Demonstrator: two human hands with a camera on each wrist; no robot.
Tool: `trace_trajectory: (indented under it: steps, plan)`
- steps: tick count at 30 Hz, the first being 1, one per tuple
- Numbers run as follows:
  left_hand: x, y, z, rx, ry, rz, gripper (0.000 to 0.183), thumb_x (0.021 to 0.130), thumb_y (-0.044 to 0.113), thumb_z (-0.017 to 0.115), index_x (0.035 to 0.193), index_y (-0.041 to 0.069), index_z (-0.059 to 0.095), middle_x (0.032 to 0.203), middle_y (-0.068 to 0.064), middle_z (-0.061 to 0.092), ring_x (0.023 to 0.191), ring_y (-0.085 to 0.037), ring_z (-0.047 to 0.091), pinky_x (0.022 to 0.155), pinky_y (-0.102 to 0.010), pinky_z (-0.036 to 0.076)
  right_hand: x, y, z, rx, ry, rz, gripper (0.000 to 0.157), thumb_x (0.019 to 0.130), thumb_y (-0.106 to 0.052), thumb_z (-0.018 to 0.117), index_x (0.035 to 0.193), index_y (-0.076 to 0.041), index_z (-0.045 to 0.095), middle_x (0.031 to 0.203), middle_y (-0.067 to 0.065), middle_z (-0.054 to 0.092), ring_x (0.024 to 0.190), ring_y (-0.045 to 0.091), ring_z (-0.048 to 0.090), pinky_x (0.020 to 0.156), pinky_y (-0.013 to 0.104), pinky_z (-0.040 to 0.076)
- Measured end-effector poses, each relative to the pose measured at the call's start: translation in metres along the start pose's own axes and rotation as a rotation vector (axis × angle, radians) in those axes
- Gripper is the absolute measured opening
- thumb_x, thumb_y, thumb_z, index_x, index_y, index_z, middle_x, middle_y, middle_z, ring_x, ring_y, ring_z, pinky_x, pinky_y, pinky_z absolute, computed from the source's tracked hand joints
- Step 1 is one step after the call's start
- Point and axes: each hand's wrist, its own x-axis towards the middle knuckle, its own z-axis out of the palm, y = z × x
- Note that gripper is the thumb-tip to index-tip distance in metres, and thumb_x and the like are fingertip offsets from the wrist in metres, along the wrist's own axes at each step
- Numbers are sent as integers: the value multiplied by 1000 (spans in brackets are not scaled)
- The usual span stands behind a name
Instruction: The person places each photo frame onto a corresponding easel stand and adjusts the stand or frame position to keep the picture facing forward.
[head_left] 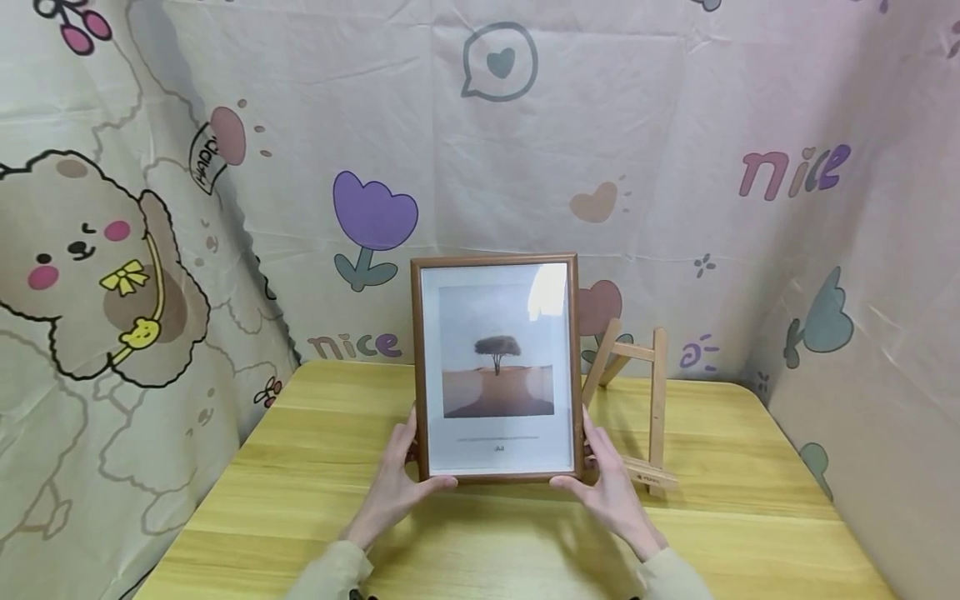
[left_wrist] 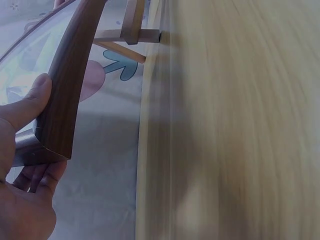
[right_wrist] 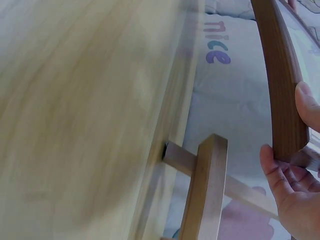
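Note:
A brown picture frame (head_left: 420,367) with a print of a lone tree is held up above the table, facing me. My left hand (head_left: 397,471) grips its lower left corner, thumb on the front edge and fingers behind. At the lower right corner my right hand (head_left: 607,479) grips it the same way. Both wrist views show a thumb on the front and curled fingers at the back of the picture frame (left_wrist: 65,75). Just right of it stands a small wooden easel (head_left: 657,400), its left part hidden behind the picture frame and my right hand.
The wood-grain table (head_left: 300,467) runs back to a patterned cloth (head_left: 637,108) hanging behind it. More cloth hangs at the left and right sides. In the right wrist view the easel (right_wrist: 205,190) stands close beside my right hand.

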Motion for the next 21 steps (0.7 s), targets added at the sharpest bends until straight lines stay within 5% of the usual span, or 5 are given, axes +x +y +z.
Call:
trace_trajectory:
  steps: [6,10,13,18,21]
  plan:
    - [6,4,10,24,-16,19,124,66,27,94,163,17,17,120,-8,54,99,-8,50,84,-26,55,-5,4,-10,-27,31,-7,114,68,-17,90,160,-6,24,150,31,45,131,55,44,101,73,40]
    - [8,8,16,-1,-41,13,124,68,27,94,163,15,16,121,-10,54,99,-9,52,86,-27,56,-9,8,-15,-44,65,-30,116,66,-15,92,160,-7,25,130,21,60,114,27,58,93,50,56]
    - [10,10,21,-14,-60,-14,124,68,29,93,163,18,14,129,-13,54,106,-16,56,93,-36,57,-12,11,-19,-43,89,-48,117,63,-13,93,159,-5,26,114,12,61,98,0,53,80,30,59]
    - [14,14,29,-39,-100,-41,124,70,32,92,164,23,11,146,-20,47,125,-35,54,103,-62,47,-17,17,-27,18,100,-34,116,64,-7,92,159,-5,25,120,15,59,99,-7,51,80,16,56]
    - [17,16,35,-45,-116,-45,124,70,33,92,164,21,11,141,-21,49,125,-37,54,105,-65,45,-20,20,-31,51,101,-28,117,65,-2,91,160,-6,23,121,14,57,97,-5,52,79,10,53]
